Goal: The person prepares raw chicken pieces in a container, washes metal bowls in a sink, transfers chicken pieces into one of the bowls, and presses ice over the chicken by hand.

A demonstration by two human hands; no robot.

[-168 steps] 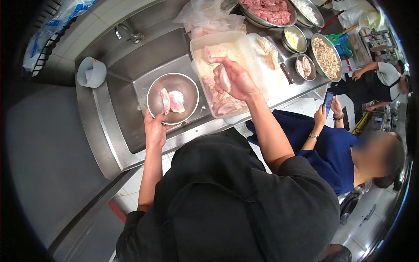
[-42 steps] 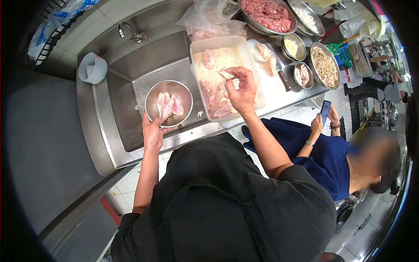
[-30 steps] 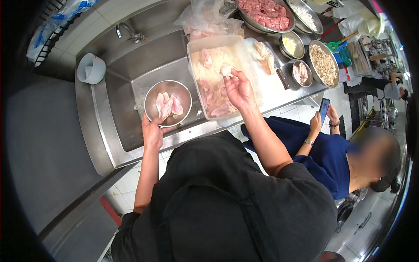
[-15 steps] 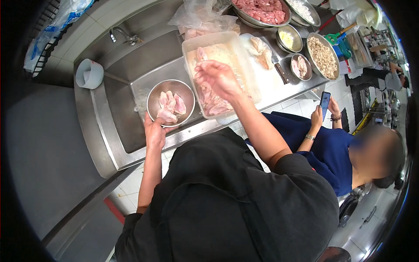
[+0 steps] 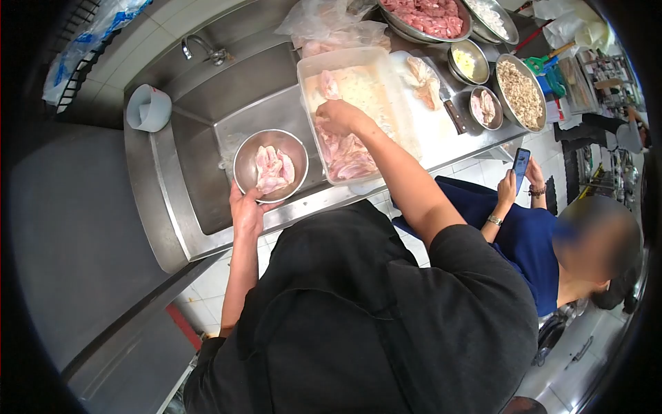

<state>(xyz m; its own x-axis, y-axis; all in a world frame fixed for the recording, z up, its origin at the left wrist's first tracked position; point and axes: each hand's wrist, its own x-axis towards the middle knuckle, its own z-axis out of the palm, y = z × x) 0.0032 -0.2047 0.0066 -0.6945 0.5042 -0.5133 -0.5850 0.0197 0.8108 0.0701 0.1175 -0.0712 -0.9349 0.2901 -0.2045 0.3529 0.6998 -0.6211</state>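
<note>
My left hand (image 5: 247,210) grips the rim of a round metal bowl (image 5: 239,165) at the sink's near edge, thumb on the rim and fingers beneath. Several raw chicken pieces (image 5: 274,168) lie in the bowl. My right hand (image 5: 339,116) reaches down into a clear plastic tub (image 5: 308,72), onto the raw chicken (image 5: 348,157) there. Its fingers are curled, and the fingertips are hidden, so what they grasp does not show. Another chicken piece (image 5: 329,84) lies in the cloudy liquid beyond the hand.
Right of the tub are a white cutting board (image 5: 441,141) with chicken skin, a knife (image 5: 455,117), and bowls of red meat (image 5: 431,15) and chopped food (image 5: 518,95). The sink (image 5: 193,162) lies left. A person in blue (image 5: 514,228) holds a phone (image 5: 522,167) nearby.
My right hand has gone from raised above the tub down onto the chicken, its fingers now bent. The pieces in the bowl sit closer together. My left hand keeps its hold.
</note>
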